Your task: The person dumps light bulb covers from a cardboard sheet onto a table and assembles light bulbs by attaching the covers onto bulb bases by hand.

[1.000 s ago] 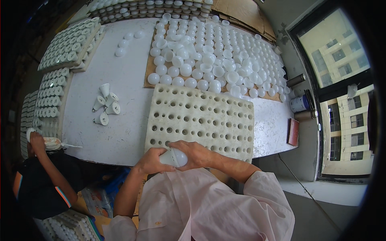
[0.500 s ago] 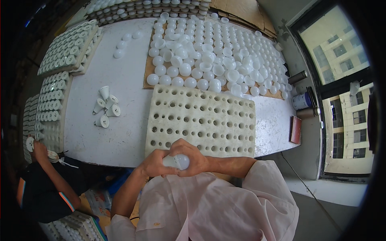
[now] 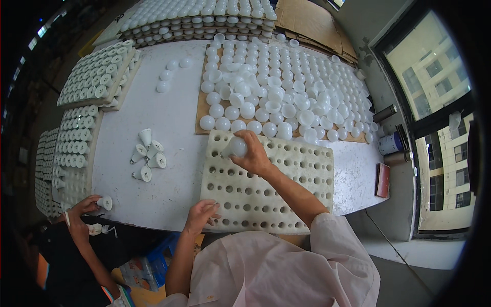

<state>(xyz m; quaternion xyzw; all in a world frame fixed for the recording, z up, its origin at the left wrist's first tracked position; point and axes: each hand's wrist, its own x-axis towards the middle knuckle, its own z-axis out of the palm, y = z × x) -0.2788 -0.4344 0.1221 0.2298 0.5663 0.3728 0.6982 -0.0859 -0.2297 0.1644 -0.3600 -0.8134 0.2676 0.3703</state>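
Observation:
My right hand (image 3: 255, 155) grips a white light bulb (image 3: 236, 147) over the far left corner of a pale foam tray (image 3: 319, 215) full of round holes. Fingers and thumb wrap its round dome; whether its lower end sits in a hole is hard to make out. Close to the tray's near left edge, my left hand (image 3: 200, 216) holds nothing, its fingers loosely curled and apart. Just beyond the tray, many white bulb domes (image 3: 306, 117) lie in rows and a heap on a brown cardboard sheet (image 3: 202, 115).
Several white bulb bases (image 3: 158, 160) lie left of the tray, with a few loose domes (image 3: 165, 75) farther back. Trays of bases (image 3: 97, 71) line the left side. A co-worker's hand (image 3: 87, 204) holds a base (image 3: 105, 203). Stacked dome trays (image 3: 204, 23) stand behind.
My hands, earlier together around the bulb near my body, have parted. The right carried the bulb forward over the tray; the left let go. The co-worker's hands moved toward the table edge.

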